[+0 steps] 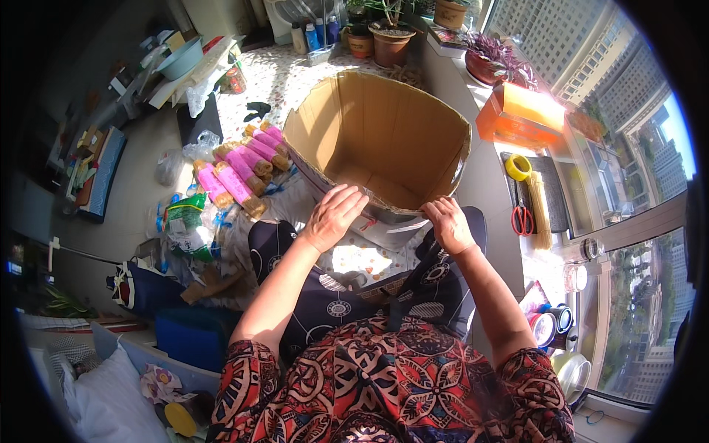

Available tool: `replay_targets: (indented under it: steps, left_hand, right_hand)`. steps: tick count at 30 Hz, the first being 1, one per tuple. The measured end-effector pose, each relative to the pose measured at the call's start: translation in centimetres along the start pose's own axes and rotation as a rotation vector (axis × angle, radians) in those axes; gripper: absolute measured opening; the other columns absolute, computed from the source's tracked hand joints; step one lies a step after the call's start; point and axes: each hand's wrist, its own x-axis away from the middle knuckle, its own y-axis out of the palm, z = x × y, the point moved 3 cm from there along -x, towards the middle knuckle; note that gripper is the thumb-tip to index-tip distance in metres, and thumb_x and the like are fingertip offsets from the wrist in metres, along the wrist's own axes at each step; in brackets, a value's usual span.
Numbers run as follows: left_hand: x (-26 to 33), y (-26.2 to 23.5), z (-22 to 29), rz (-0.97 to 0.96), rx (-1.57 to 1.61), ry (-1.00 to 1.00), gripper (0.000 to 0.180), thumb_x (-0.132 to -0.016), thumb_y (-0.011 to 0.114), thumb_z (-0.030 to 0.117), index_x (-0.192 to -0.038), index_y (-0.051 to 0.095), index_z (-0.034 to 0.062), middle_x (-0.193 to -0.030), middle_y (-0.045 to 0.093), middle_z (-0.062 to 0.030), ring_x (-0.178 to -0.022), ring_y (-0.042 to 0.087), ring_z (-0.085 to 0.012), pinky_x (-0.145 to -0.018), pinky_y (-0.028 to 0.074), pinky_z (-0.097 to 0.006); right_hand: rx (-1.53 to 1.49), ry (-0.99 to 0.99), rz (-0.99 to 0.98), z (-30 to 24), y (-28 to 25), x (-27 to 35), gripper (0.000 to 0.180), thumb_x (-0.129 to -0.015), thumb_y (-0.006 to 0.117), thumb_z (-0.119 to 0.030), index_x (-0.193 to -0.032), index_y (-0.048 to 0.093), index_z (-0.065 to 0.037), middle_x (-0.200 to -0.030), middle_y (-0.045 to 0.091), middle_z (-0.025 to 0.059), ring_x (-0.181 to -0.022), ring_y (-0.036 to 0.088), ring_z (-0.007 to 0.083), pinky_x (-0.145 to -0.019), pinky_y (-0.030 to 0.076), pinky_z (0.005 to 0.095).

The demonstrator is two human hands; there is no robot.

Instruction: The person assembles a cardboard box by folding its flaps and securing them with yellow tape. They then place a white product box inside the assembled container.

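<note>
An open brown cardboard box stands on the floor in front of my knees, its inside bare. My left hand lies over the box's near rim with the fingers curled on the edge. My right hand grips the same near rim further right. Both forearms come up from the lower edge over my dark patterned trousers.
Several pink-wrapped bundles lie on the floor left of the box. On the sill at right are an orange box, a yellow tape roll, red-handled scissors and jars. Potted plants stand beyond. Bags and clutter fill the left floor.
</note>
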Motion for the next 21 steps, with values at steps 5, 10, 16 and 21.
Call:
replay_targets:
  steps: [5,10,16,21]
  left_hand:
    - [0.5,1.6,0.1,-0.015,-0.002,-0.017,0.045,-0.086,0.073,0.011,-0.13,0.065,0.0062,-0.125,0.066,-0.0086,-0.125,0.059,-0.0256,-0.114,0.043,-0.045]
    - [-0.1,2.3,0.3,-0.014,0.005,0.005,0.043,-0.085,0.07,0.006,-0.129,0.066,0.0058,-0.128,0.065,-0.008,-0.125,0.059,-0.0262,-0.115,0.043,-0.044]
    - [-0.7,2.9,0.3,0.07,0.072,-0.037,0.04,-0.083,0.069,0.003,-0.123,0.068,0.0044,-0.123,0.067,-0.009,-0.12,0.061,-0.0268,-0.109,0.047,-0.043]
    - [-1.2,3.5,0.1,0.151,0.173,-0.098,0.032,-0.077,0.076,0.004,-0.109,0.07,0.0038,-0.109,0.068,-0.009,-0.104,0.064,-0.0273,-0.093,0.052,-0.041]
  right_hand:
    - [0.064,-0.021,-0.018,1.1,-0.3,-0.1,0.015,-0.083,0.059,-0.005,-0.098,0.065,-0.004,-0.084,0.065,0.0104,-0.089,0.062,0.0307,-0.094,0.048,0.0393]
    - [0.143,0.015,0.001,-0.9,-0.4,-0.3,0.035,-0.085,0.06,-0.005,-0.12,0.063,-0.002,-0.119,0.065,0.015,-0.12,0.058,0.0309,-0.114,0.038,0.0437]
    - [0.113,0.045,0.12,-7.0,3.1,-1.5,0.049,-0.091,0.062,-0.01,-0.138,0.054,0.001,-0.132,0.061,0.0156,-0.125,0.057,0.0303,-0.112,0.039,0.0431]
    - [0.081,0.153,0.225,-6.5,5.2,-3.2,0.033,-0.088,0.063,-0.006,-0.12,0.064,-0.002,-0.107,0.068,0.0091,-0.095,0.063,0.025,-0.087,0.047,0.0383]
